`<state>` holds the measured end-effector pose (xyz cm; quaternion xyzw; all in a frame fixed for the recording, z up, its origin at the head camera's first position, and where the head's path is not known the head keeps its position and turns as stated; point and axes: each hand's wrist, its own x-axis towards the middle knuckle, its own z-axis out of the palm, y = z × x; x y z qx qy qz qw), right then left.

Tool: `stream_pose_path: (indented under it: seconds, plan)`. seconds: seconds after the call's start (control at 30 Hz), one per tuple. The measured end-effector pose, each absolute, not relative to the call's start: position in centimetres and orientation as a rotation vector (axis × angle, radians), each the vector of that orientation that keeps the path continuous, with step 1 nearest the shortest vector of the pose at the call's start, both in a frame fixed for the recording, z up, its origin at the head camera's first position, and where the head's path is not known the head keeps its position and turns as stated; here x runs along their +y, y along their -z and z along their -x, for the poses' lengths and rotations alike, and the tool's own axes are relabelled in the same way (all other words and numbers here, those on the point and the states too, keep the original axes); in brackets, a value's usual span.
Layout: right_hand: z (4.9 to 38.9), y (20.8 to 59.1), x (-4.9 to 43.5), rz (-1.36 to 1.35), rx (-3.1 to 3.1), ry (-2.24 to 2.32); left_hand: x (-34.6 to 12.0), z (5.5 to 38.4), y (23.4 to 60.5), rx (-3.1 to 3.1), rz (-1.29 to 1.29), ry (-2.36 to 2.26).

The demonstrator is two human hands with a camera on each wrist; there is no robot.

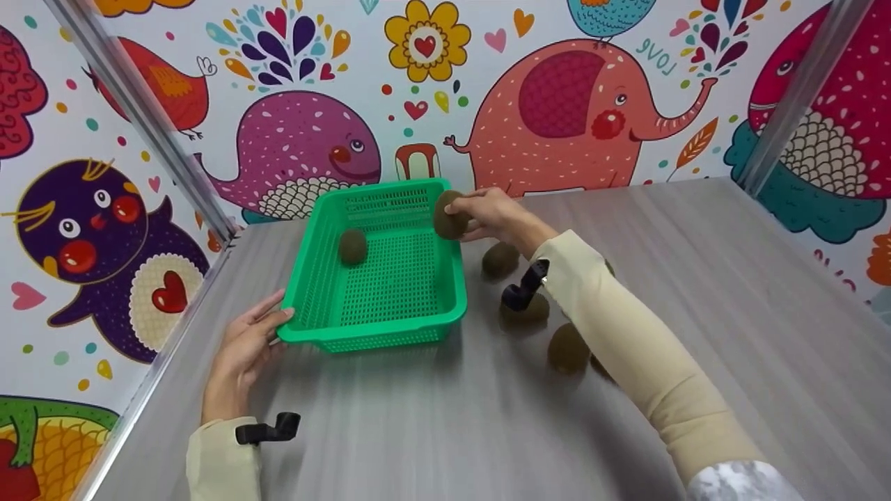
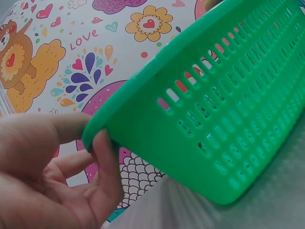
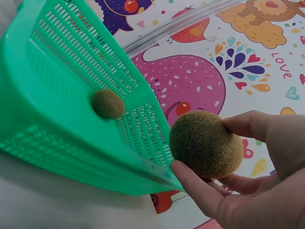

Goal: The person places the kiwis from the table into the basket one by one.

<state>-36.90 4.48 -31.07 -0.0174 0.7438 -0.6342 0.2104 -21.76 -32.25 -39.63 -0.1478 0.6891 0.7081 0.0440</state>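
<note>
A green plastic basket (image 1: 376, 334) with slotted walls stands on the table. My left hand (image 1: 245, 344) pinches its near left corner, thumb on the rim and fingers beneath, as the left wrist view shows closely. In my right hand (image 1: 495, 214) is a brown fuzzy kiwi (image 3: 206, 144), gripped between thumb and fingers at the basket's right rim. A second kiwi (image 1: 353, 247) lies inside the basket, toward its left wall.
Several more kiwis lie on the table right of the basket, among them one kiwi (image 1: 500, 260) below my right hand and another kiwi (image 1: 569, 349) beside the right forearm, which partly hides some. A cartoon-printed wall (image 1: 431, 90) stands behind the grey table (image 1: 390, 431).
</note>
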Motion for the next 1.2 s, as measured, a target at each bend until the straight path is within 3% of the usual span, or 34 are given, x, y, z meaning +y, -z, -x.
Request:
stream_pose_path:
  seconds: [1.2]
  plan:
    - [37.6,35.6,-4.2,-0.068,1.753,1.92,-32.0,21.6,39.5,2.131,0.458,-2.17]
